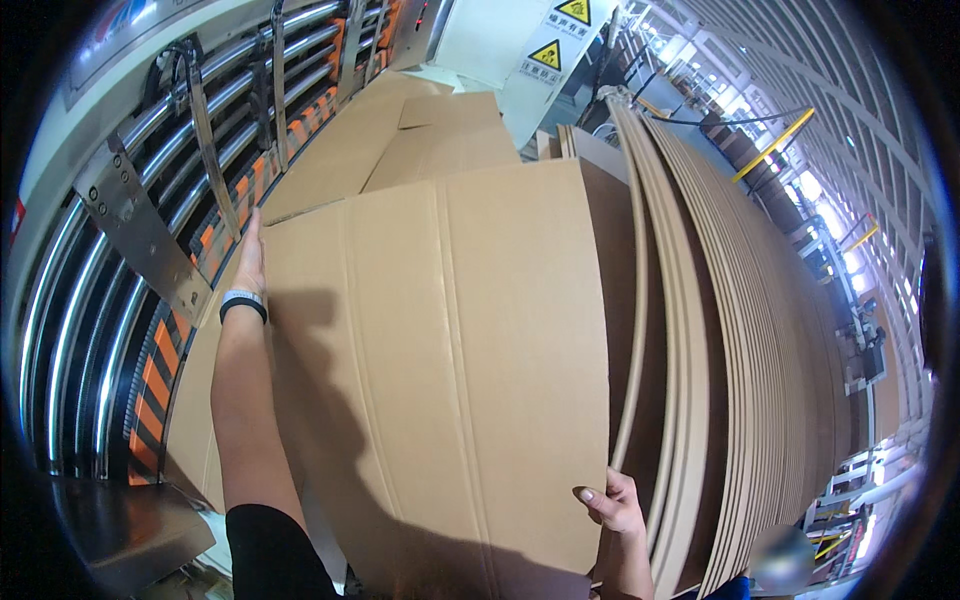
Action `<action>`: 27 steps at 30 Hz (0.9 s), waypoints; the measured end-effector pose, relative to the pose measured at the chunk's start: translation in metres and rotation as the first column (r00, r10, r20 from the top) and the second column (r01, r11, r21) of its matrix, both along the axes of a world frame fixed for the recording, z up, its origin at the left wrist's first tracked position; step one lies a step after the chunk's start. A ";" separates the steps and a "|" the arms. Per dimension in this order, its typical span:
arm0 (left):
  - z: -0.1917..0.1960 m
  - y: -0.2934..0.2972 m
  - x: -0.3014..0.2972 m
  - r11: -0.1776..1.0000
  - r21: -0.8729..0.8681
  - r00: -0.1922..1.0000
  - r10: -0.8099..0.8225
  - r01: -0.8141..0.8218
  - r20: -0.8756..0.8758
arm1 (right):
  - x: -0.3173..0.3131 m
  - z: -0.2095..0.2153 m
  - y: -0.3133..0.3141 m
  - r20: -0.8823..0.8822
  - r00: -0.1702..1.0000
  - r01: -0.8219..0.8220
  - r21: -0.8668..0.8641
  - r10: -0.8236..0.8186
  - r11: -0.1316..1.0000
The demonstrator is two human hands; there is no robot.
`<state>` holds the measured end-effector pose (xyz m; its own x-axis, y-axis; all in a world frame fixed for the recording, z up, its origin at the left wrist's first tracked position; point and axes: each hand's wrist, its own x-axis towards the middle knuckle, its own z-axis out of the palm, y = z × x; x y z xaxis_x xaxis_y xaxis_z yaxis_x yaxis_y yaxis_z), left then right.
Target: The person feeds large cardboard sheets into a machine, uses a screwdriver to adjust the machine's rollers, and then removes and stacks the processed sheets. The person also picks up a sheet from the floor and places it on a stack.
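A large creased cardboard sheet (520, 330) stands tilted in front of me, my shadow falling across it. Along its left edge my left hand (252, 262) lies flat, fingers stretched upward; a band circles the wrist. At the lower right edge my right hand (612, 502) grips the sheet, thumb on the near face and fingers hidden behind. Beyond it, more flat cardboard (455, 140) lies against the machine's side.
A machine with shiny metal rollers (75, 330), orange-and-black striped strips (152, 395) and a metal bracket (145, 230) runs along the left. Many upright cardboard sheets (760, 350) stack closely at right. A white panel (500, 50) with yellow warning signs stands behind. A blurred person (782, 558) shows lower right.
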<state>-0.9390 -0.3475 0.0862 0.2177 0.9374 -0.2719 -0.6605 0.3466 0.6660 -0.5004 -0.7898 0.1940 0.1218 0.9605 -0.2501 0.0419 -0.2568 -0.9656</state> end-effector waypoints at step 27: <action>0.483 -0.131 0.219 0.450 0.806 0.923 -0.195 0.385 -0.332 | 0.094 -0.065 0.077 -0.339 0.900 0.321 0.092 -0.273 0.943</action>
